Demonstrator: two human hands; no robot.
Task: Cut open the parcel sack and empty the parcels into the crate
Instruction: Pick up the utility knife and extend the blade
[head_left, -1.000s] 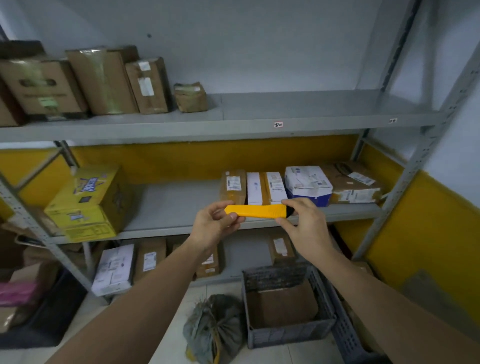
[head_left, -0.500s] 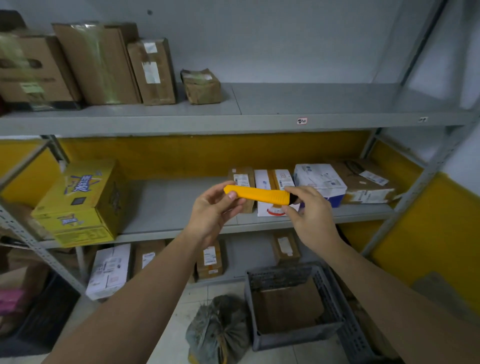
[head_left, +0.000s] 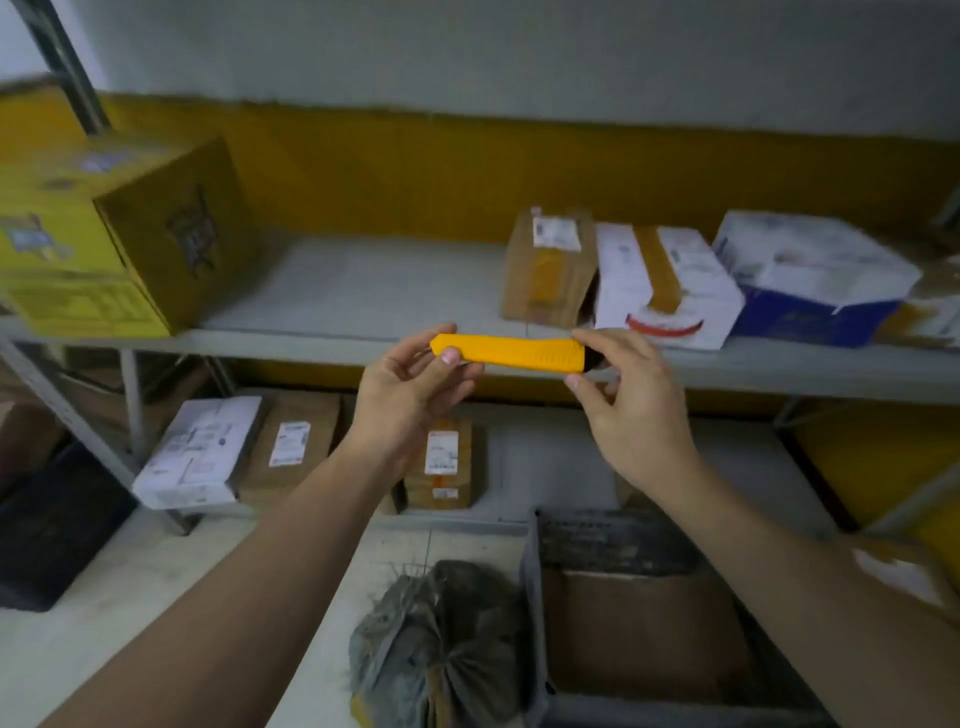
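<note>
Head view: both hands are raised in front of a metal shelf unit; between them a yellow utility knife lies level, its long axis running left to right. The left hand pinches the knife's left end, thumb on the near face, fingers behind it; the right hand grips the dark right end, fingers curled about it; no blade can be made out.

On the floor below, a grey parcel sack stands gathered at its top, uncut as far as can be seen; just to its right, touching or nearly so, sits a grey plastic crate with a sheet of brown cardboard inside; neither hand touches them.

On the middle shelf, a yellow carton stands at the left; a brown box, a white box with brown tape and a white-and-blue box stand in a row at the right. On the lower shelf lie a white labelled parcel and brown labelled boxes. The picture is motion-blurred; labels are illegible.
</note>
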